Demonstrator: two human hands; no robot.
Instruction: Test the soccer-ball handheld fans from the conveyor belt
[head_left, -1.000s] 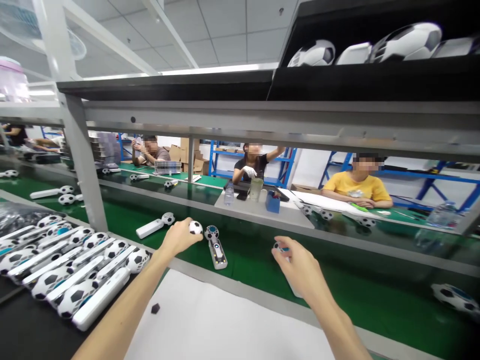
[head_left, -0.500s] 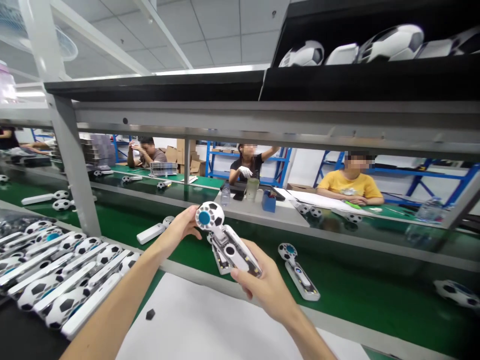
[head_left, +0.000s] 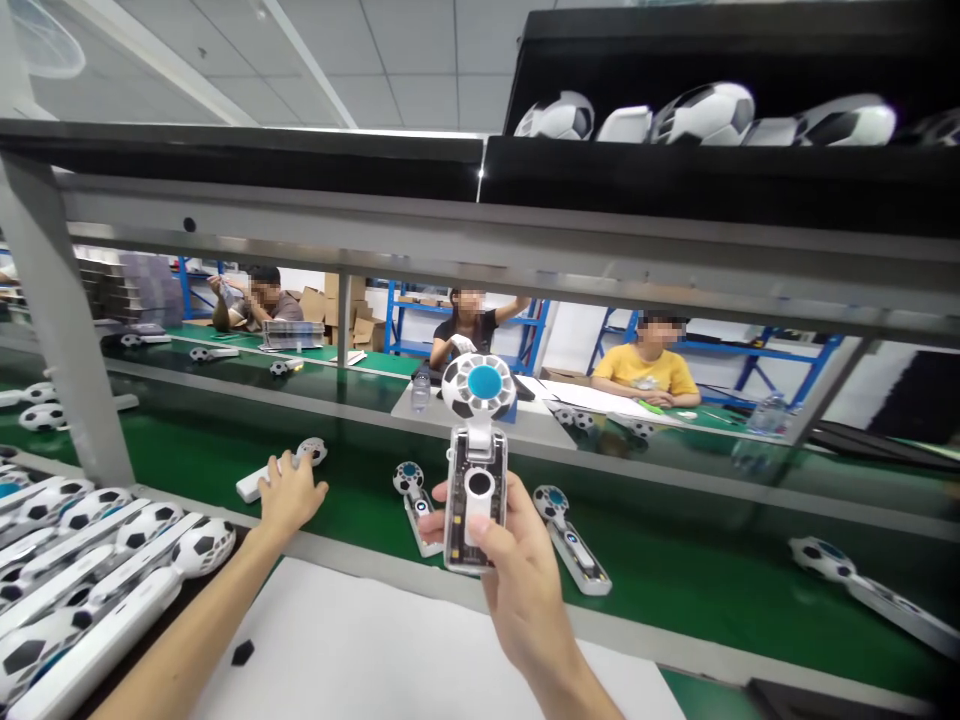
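Observation:
My right hand (head_left: 525, 560) holds up a handheld fan (head_left: 480, 500) with a soccer-ball head and a blue centre. The fan is upright, its handle's inner parts showing through the front, with my thumb on the lower handle. Over on the left, my left hand (head_left: 291, 492) spreads its fingers above a white soccer-ball fan (head_left: 311, 452) on the green belt; I cannot tell whether they touch it. Behind the held fan, another fan (head_left: 409, 478) lies on the belt, partly hidden by my right fingers. One more fan (head_left: 574, 540) lies just to the right.
Rows of fans (head_left: 142, 525) lie at the left. A white sheet (head_left: 375, 650) bearing a black pentagon (head_left: 243, 652) covers the near surface. Another fan (head_left: 825, 558) lies at far right. A shelf beam (head_left: 420, 230) crosses above; a post (head_left: 64, 330) stands left. Several people sit beyond.
My left hand has left the held fan and moved left to the fan on the belt. My right hand has turned the held fan upright. The view has shifted right.

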